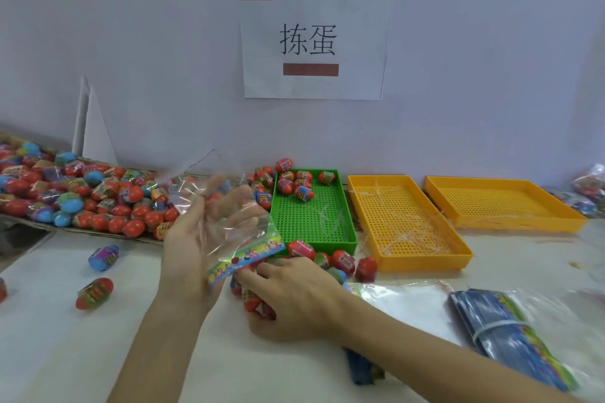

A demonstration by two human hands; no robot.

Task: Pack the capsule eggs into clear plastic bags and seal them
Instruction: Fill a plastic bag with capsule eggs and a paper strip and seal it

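Head view: clear bag (229, 206) in left grip (193, 245).

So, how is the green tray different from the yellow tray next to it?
The green tray holds several capsule eggs at its far end; the nearer yellow tray holds no eggs, only thin clear strips. The green tray looks narrower, the yellow tray wider. The green tray stands beside the left hand holding the clear bag; the yellow tray lies farther right. Both are shallow, perforated and rectangular.
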